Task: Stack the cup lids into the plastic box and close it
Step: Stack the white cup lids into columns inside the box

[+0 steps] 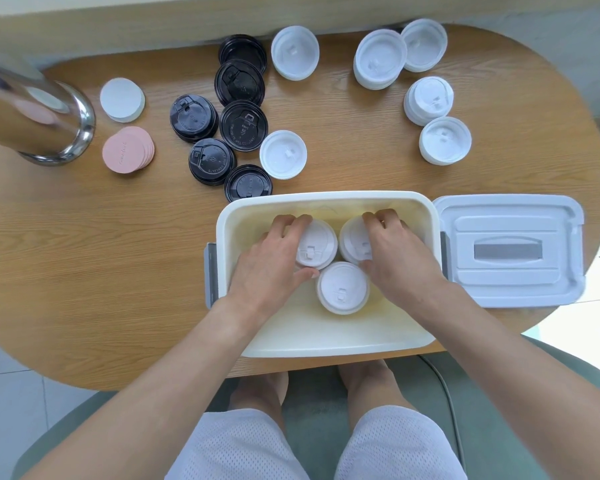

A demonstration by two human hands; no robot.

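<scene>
The open white plastic box (326,341) stands at the table's near edge. Inside are three stacks of white cup lids. My left hand (271,261) grips the far left stack (317,245), fingers curled over its top edge and thumb at its near side. My right hand (395,251) grips the far right stack (354,240) the same way. The third stack (342,287) sits between my hands, untouched. The box's grey-white lid (506,251) lies flat on the table to the right of the box.
Several black lid stacks (243,126) and white lid stacks (430,98) are spread across the far half of the wooden table, one white stack (283,154) just beyond the box. Pink (127,148) and white (122,98) discs lie at the left beside a shiny metal pole (39,112).
</scene>
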